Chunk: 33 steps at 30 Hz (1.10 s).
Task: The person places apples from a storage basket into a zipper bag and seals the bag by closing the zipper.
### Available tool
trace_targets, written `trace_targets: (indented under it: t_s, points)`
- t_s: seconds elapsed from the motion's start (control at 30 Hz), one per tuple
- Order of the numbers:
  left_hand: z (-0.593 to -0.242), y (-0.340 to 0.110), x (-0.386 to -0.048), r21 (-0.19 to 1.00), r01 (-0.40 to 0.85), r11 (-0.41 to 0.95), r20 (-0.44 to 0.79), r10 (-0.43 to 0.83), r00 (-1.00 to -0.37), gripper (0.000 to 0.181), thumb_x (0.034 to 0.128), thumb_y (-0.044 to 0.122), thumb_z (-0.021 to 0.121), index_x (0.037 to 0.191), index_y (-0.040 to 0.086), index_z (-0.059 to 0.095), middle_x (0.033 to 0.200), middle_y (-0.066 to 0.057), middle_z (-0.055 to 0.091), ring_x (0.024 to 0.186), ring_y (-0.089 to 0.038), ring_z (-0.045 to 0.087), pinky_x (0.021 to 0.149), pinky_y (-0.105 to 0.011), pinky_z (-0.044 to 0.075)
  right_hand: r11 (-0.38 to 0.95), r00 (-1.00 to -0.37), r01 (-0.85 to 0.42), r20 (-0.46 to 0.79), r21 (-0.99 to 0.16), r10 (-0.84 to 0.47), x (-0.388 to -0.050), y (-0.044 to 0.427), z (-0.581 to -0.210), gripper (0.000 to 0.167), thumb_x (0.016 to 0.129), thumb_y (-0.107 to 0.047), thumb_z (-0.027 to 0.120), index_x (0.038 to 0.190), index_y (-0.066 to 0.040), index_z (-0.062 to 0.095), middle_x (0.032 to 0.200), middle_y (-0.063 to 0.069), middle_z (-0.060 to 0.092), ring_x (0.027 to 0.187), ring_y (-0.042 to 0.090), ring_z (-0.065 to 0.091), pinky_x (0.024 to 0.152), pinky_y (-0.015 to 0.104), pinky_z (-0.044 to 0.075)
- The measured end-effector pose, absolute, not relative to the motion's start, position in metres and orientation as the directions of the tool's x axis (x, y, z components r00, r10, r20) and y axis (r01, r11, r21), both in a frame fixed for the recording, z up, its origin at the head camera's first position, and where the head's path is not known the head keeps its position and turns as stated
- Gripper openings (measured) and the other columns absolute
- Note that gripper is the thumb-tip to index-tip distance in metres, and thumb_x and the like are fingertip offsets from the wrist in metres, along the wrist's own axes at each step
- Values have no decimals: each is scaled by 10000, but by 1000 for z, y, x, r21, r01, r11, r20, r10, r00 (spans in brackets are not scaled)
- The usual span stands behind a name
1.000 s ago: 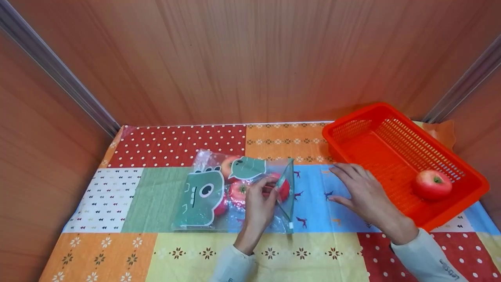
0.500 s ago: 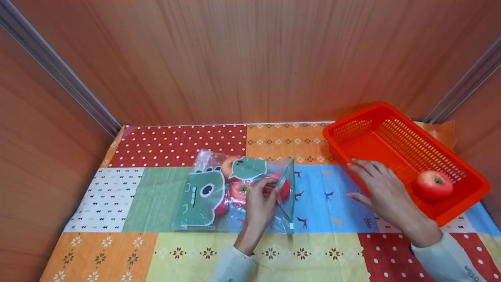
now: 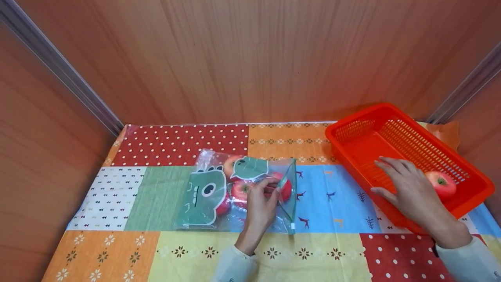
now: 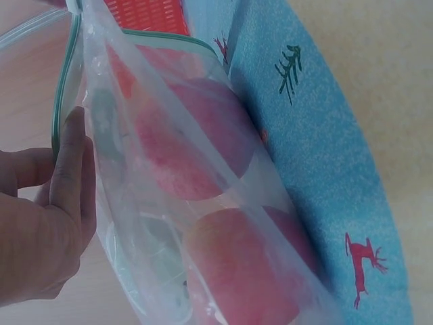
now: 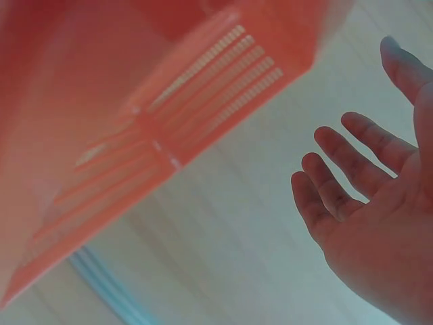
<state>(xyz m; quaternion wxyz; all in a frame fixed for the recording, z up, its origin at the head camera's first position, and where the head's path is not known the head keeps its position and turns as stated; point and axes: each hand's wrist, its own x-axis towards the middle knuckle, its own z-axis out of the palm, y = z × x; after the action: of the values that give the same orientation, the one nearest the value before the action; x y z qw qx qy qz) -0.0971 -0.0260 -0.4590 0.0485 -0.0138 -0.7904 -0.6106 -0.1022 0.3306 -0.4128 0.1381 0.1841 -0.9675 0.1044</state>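
A clear zip bag (image 3: 199, 196) with a green cartoon print lies on the cloth, its mouth facing right. Several red apples (image 3: 239, 192) are inside it. My left hand (image 3: 261, 201) pinches the upper edge of the bag's mouth and lifts it; the left wrist view shows the fingers (image 4: 67, 162) at the green zip strip. My right hand (image 3: 417, 196) is over the near-left side of the orange-red basket (image 3: 354, 166), fingers spread and holding nothing. One apple (image 3: 442, 185) sits in the basket, just right of that hand and partly hidden by it.
A patchwork tablecloth (image 3: 160, 196) covers the table. Wood-grain panels (image 3: 242, 62) stand at the back and on both sides. The basket is angled at the right, close to the right panel. A white slider (image 3: 292, 226) sits at the bag's near corner.
My right hand has moved right, from beside the basket to over it, nearer the apple. My left hand and the bag keep their place.
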Motion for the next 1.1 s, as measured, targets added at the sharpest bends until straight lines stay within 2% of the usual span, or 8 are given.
trace_targets:
  t_s: [0.7,1.1]
  points:
    - [-461,-27,-95,961,109,254,124,-41,-991,224,969,-2,729,1191,14,756,1076,-90,755,917,-191,701,790,-260,606,972,-965,-173,225,-161,-134,-103,391,-424,838,687,-63,973,1395,86,551,1417,357,505,1179,558,449,935,788,458]
    - [-458,-26,-95,961,81,264,96,-46,-994,247,977,8,725,1223,17,749,1096,-73,751,939,-187,693,804,-249,601,976,-983,-86,178,-200,-50,-103,415,-430,824,707,-7,946,1394,89,502,1409,389,473,1178,591,409,939,816,427]
